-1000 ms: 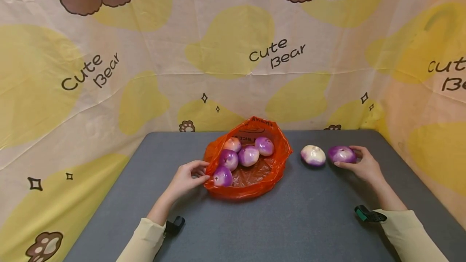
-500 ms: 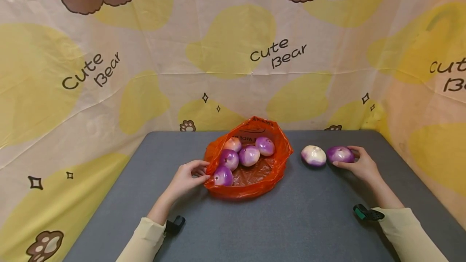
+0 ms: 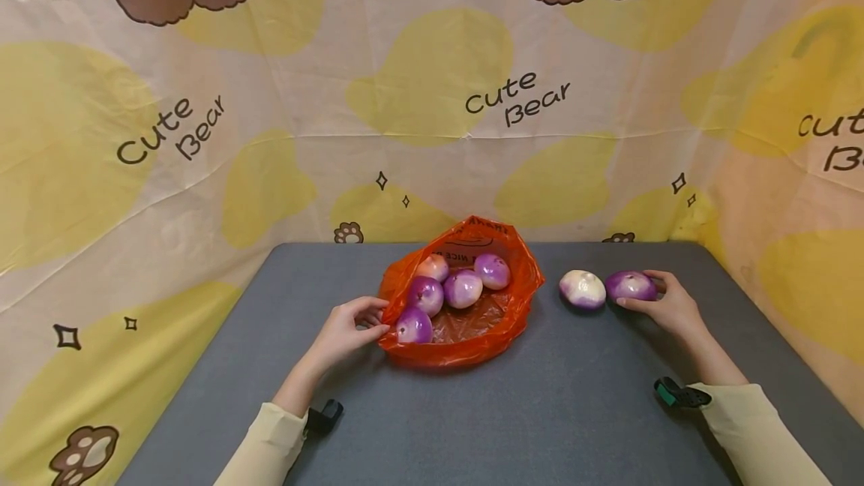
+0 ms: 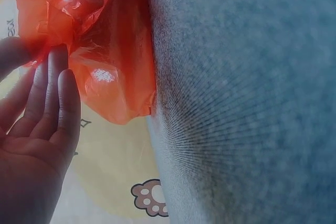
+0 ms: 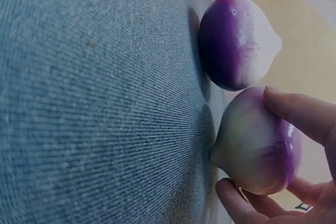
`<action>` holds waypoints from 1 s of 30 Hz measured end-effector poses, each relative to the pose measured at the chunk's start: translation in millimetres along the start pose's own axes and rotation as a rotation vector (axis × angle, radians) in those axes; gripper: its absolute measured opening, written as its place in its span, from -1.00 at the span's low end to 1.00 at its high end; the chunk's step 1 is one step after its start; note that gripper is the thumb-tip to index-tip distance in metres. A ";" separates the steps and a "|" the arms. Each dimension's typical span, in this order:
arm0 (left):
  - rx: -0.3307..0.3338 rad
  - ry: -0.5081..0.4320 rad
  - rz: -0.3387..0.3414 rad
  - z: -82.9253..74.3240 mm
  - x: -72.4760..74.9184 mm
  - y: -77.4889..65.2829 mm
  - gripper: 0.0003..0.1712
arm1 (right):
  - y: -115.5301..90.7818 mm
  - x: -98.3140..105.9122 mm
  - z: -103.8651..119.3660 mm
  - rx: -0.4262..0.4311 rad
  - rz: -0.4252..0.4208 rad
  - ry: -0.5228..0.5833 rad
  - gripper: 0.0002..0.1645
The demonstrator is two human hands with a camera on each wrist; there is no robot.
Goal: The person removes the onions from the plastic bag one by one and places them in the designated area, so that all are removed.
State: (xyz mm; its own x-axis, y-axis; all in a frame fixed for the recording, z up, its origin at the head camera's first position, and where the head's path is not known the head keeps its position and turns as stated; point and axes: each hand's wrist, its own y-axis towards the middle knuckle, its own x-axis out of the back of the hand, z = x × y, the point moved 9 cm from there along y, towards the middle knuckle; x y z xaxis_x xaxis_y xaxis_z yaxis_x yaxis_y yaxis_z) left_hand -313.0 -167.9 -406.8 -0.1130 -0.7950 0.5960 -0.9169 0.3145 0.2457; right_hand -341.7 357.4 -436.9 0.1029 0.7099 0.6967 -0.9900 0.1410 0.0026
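Note:
A red plastic bag stands with its mouth wide on the table, several purple-and-white onions inside. My left hand pinches the left side of the bag's rim between thumb and fingers. In the left wrist view, the thumb and fingertips meet the thin film of the bag. To the right of the bag lies a paler onion. Beside it, my right hand holds a purple onion, thumb on the near side and fingers behind. The right wrist view shows this onion close against the paler one.
The grey cloth-covered table reaches back to a curtain printed with bears and yellow patches. Along the right side the curtain turns a corner. Each wrist wears a dark strap-mounted camera.
My right hand has slid the purple onion slightly left, narrowing the gap to the paler one. The left hand stays at the bag's rim.

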 end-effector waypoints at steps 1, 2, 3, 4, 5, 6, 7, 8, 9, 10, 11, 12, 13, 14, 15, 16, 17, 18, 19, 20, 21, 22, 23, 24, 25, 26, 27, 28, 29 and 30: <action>-0.002 -0.005 -0.003 4.0 -0.1 0.9 -0.63 | -0.2 0.4 0.1 -0.003 0.001 -0.006 0.16; -0.009 -0.013 -0.004 5.1 0.0 1.3 -0.62 | -0.4 0.8 0.2 -0.004 0.002 -0.010 0.16; -0.008 -0.012 -0.003 5.7 0.0 1.6 -0.62 | -0.5 1.3 0.4 -0.005 0.004 -0.016 0.16; -0.014 -0.011 0.000 0.0 0.7 0.8 -0.63 | -0.7 1.6 0.7 -0.004 0.005 -0.022 0.16; -0.011 -0.010 0.004 -5.2 1.5 -0.1 -0.63 | -1.1 1.9 1.2 -0.001 0.006 -0.027 0.16; -0.008 -0.007 0.008 -10.6 2.2 -1.1 -0.64 | -1.4 2.1 1.9 0.002 0.008 -0.031 0.16; -0.004 -0.002 0.011 -16.5 3.1 -2.2 -0.64 | -1.7 2.2 2.4 0.005 0.011 -0.036 0.15; 0.001 0.003 0.015 -22.4 3.8 -3.4 -0.64 | -1.8 2.3 2.9 0.008 0.014 -0.039 0.15; 0.006 0.011 0.019 -28.2 4.6 -4.7 -0.64 | -2.0 2.4 3.6 0.012 0.016 -0.045 0.15; 0.002 0.011 0.021 -34.1 5.6 -6.0 -0.65 | -2.2 2.4 4.1 0.014 0.018 -0.049 0.15; 0.002 0.011 0.021 -34.3 5.8 -6.1 -0.65 | -2.4 2.5 4.6 0.016 0.021 -0.054 0.15; 0.002 0.012 0.022 -34.6 5.9 -6.3 -0.64 | -2.5 2.5 5.1 0.017 0.025 -0.057 0.15; 0.004 0.011 0.022 -34.8 6.0 -6.4 -0.64 | -2.6 2.5 5.6 0.018 0.027 -0.062 0.14; 0.006 0.011 0.023 -34.8 6.1 -6.6 -0.64 | -2.8 2.4 6.1 0.018 0.030 -0.066 0.14; 0.007 0.010 0.023 -35.0 6.1 -6.7 -0.64 | -3.0 2.3 6.7 0.019 0.033 -0.068 0.14; 0.008 0.008 0.023 -35.0 6.2 -6.8 -0.64 | -3.1 2.0 7.2 0.020 0.036 -0.067 0.14; 0.009 0.007 0.024 -35.0 6.1 -7.0 -0.64 | -3.1 1.7 7.9 0.021 0.037 -0.067 0.14; 0.011 0.007 0.024 -35.1 6.2 -7.2 -0.64 | -3.2 1.5 8.5 0.022 0.038 -0.065 0.14; 0.010 0.006 0.024 -35.3 6.2 -7.3 -0.64 | -3.2 1.3 9.1 0.023 0.038 -0.064 0.14; 0.008 0.005 0.023 -35.3 6.3 -7.3 -0.64 | -3.2 1.2 9.7 0.024 0.039 -0.064 0.14; 0.006 0.004 0.022 -35.4 6.4 -7.3 -0.64 | -3.1 1.0 10.2 0.024 0.040 -0.064 0.13; 0.002 0.004 0.021 -35.5 6.5 -7.2 -0.64 | -3.2 1.0 10.6 0.024 0.041 -0.065 0.14; -0.001 0.004 0.020 -35.6 6.6 -7.3 -0.64 | -3.1 0.9 10.8 0.023 0.043 -0.067 0.14; -0.003 0.004 0.019 -35.7 6.7 -7.3 -0.64 | -3.2 0.8 10.9 0.022 0.046 -0.068 0.14; -0.007 0.005 0.018 -35.7 6.9 -7.4 -0.65 | -3.1 0.5 11.0 0.019 0.050 -0.068 0.14; -0.006 0.005 0.018 -35.7 6.9 -7.4 -0.65 | -3.2 0.3 10.9 0.016 0.054 -0.069 0.15; -0.005 0.006 0.019 -35.5 6.8 -7.5 -0.65 | -3.1 0.1 10.8 0.013 0.058 -0.068 0.15; -0.003 0.007 0.019 -34.8 6.6 -7.4 -0.65 | -3.1 -0.1 10.8 0.011 0.062 -0.067 0.16; 0.000 0.007 0.020 -33.2 6.3 -7.1 -0.65 | -3.1 -0.3 10.7 0.007 0.066 -0.066 0.16; 0.002 0.007 0.020 -31.3 6.0 -6.7 -0.64 | -3.1 -0.4 10.7 0.005 0.069 -0.065 0.16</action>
State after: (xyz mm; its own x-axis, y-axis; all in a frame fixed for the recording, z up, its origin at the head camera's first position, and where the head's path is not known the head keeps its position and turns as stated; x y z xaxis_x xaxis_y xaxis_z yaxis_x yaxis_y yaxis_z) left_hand -295.5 -158.5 -381.0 -0.1286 -0.7852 0.6058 -0.9153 0.3291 0.2322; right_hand -339.7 349.2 -429.6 0.0280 0.6716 0.7403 -0.9950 0.0894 -0.0435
